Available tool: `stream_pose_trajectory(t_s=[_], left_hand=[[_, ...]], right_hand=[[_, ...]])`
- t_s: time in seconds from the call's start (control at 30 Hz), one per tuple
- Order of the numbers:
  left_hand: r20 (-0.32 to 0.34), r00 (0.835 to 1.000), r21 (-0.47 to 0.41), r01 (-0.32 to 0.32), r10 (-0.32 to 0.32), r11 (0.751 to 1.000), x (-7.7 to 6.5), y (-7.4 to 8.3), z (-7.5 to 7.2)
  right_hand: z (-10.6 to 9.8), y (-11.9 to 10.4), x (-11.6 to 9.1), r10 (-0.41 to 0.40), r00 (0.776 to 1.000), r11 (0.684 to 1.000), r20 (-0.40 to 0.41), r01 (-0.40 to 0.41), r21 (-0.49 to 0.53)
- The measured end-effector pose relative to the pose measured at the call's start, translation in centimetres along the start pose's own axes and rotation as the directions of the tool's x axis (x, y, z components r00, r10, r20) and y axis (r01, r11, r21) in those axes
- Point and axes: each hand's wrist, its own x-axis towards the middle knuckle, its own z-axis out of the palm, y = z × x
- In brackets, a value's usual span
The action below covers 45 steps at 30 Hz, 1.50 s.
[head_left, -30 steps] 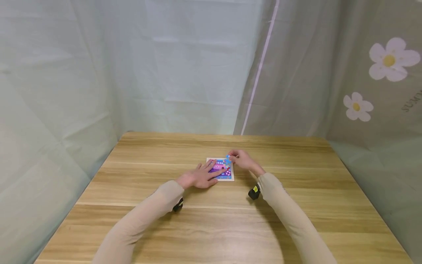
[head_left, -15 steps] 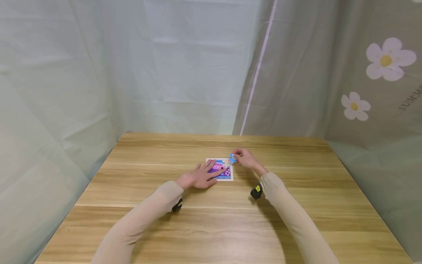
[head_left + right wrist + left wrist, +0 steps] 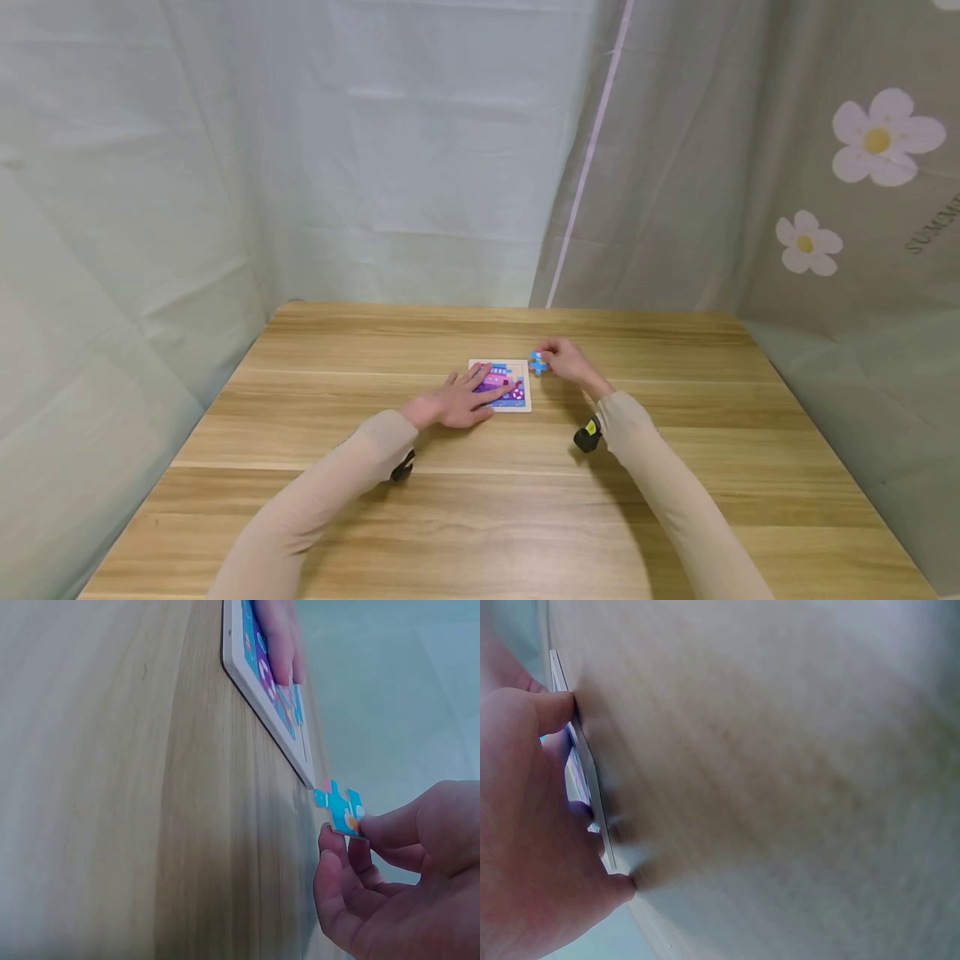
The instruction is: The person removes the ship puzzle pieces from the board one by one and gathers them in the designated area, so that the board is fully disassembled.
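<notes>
A jigsaw puzzle (image 3: 513, 403) in a white frame lies flat on the table, its picture pink, purple and blue. My left hand (image 3: 459, 403) rests on it with spread, straight fingers, covering its left part. In the left wrist view, the thumb (image 3: 555, 711) lies over the frame's edge. At the upper right of the frame, bare pale backing shows. Just off that corner my right hand (image 3: 564, 360) pinches a blue puzzle piece (image 3: 343, 810) between thumb and fingers, above the table in the right wrist view. Orange and white marks show on the piece.
The wooden table (image 3: 465, 525) extends around the puzzle on all sides. Pale curtains (image 3: 420, 167) hang behind and beside it, with white flowers (image 3: 877, 137) printed at the right. A black wrist camera (image 3: 587, 435) sits under the right sleeve.
My right hand has drawn the blue piece away from the puzzle's upper right corner, moving right, and the pale backing there has come into view. The left hand has stayed in place.
</notes>
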Motion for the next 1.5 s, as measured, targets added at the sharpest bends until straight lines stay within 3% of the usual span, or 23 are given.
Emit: stream_pose_trajectory(t_s=[0.37, 0.57, 0.83, 1.3, 1.5], left_hand=[[0.005, 1.0, -0.012, -0.003, 0.003, 1.0, 0.0, 0.1, -0.2], [0.005, 1.0, -0.002, -0.011, 0.011, 1.0, 0.0, 0.0, -0.2], [0.001, 1.0, -0.028, -0.015, 0.015, 0.999, 0.1, -0.1, 0.0], [-0.012, 1.0, -0.021, -0.027, 0.027, 0.999, -0.2, 0.1, -0.1], [-0.016, 0.999, -0.01, -0.032, 0.031, 0.999, -0.1, 0.1, -0.1]], right_hand=[[-0.7, 0.8, -0.1, 0.012, 1.0, 0.999, -0.007, -0.012, -0.043], [-0.8, 1.3, 0.0, -0.014, 0.999, 0.996, -0.031, 0.011, -0.086], [-1.0, 1.4, -0.1, 0.002, 0.996, 0.985, -0.087, -0.017, -0.169], [-1.0, 1.5, -0.2, 0.048, 0.983, 0.981, -0.177, -0.08, -0.175], [-1.0, 1.7, -0.1, 0.037, 0.983, 0.981, -0.181, -0.071, -0.183]])
